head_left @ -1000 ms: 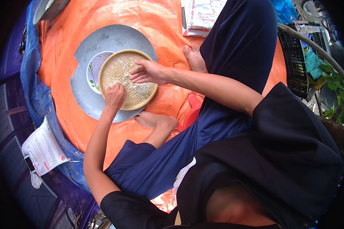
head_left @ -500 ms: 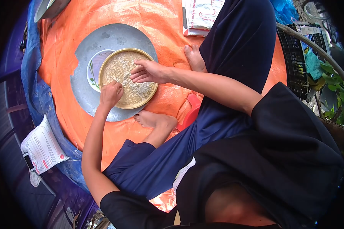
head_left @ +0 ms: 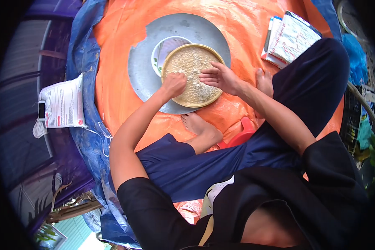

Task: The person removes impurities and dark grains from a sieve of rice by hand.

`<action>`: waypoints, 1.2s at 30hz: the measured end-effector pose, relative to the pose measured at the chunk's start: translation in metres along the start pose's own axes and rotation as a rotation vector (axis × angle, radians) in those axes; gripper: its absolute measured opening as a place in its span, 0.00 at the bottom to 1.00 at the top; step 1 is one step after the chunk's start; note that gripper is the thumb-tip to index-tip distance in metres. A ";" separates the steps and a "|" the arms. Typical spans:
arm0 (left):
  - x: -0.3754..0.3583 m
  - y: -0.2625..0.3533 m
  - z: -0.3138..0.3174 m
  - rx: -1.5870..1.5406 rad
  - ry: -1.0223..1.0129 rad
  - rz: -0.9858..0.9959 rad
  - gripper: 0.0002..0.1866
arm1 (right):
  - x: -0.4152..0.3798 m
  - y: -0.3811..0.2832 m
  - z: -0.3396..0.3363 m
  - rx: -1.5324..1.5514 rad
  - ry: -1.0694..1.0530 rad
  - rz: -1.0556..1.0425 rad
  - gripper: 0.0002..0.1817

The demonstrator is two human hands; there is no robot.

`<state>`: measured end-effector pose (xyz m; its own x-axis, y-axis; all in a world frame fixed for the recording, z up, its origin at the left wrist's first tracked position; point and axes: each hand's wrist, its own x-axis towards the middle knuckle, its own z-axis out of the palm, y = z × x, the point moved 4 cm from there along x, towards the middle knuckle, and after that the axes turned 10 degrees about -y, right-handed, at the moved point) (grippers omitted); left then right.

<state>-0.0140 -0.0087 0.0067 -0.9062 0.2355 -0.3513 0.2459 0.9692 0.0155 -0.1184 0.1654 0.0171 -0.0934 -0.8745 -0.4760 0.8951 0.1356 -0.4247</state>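
A round, shallow tan sieve or tray point(head_left: 186, 96) holds pale grains point(head_left: 191, 62) with whitish bits among them. My left hand point(head_left: 174, 84) lies over its left side, fingers curled closed; what they hold, if anything, is hidden. Over the right part of the grains is my right hand point(head_left: 221, 78), open, its fingers stretched toward the left hand. Partly under the sieve, a white bowl or plate with a leaf pattern point(head_left: 159, 53) shows at the upper left. Both rest over a large round grey metal tray point(head_left: 143, 79) with a ragged left edge.
An orange tarp point(head_left: 123, 58) lies beneath, with a blue tarp point(head_left: 82, 54) along its left edge. A white printed bag point(head_left: 64, 102) stands at left. Printed packs point(head_left: 293, 37) lie upper right, near my foot point(head_left: 264, 82). Something red point(head_left: 241, 133) sits by my legs; a black crate point(head_left: 352, 121) stands at right.
The camera view has turned, so the scene sits further right. Against the sieve, my left hand is slightly farther up and my right hand slightly lower. Their closed and open shapes remain.
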 end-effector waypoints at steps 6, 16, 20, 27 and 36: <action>0.005 -0.012 -0.012 -0.148 -0.026 -0.034 0.05 | 0.003 -0.001 -0.001 -0.034 0.012 -0.001 0.33; 0.045 -0.019 -0.080 -0.334 0.070 -0.008 0.06 | 0.010 -0.004 -0.017 -0.040 0.059 -0.045 0.33; 0.045 -0.002 -0.113 -0.455 0.217 0.005 0.05 | 0.010 -0.002 -0.014 0.001 0.034 -0.028 0.33; 0.013 0.022 -0.135 -0.736 0.194 -0.099 0.10 | 0.001 -0.001 0.028 0.069 -0.126 -0.018 0.32; -0.016 0.030 -0.134 -0.981 0.179 -0.325 0.12 | -0.009 0.003 0.044 0.117 -0.202 -0.044 0.33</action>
<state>-0.0380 0.0263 0.1385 -0.9359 -0.1173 -0.3321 -0.3329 0.6023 0.7255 -0.0961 0.1532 0.0542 -0.0548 -0.9553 -0.2907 0.9376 0.0509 -0.3440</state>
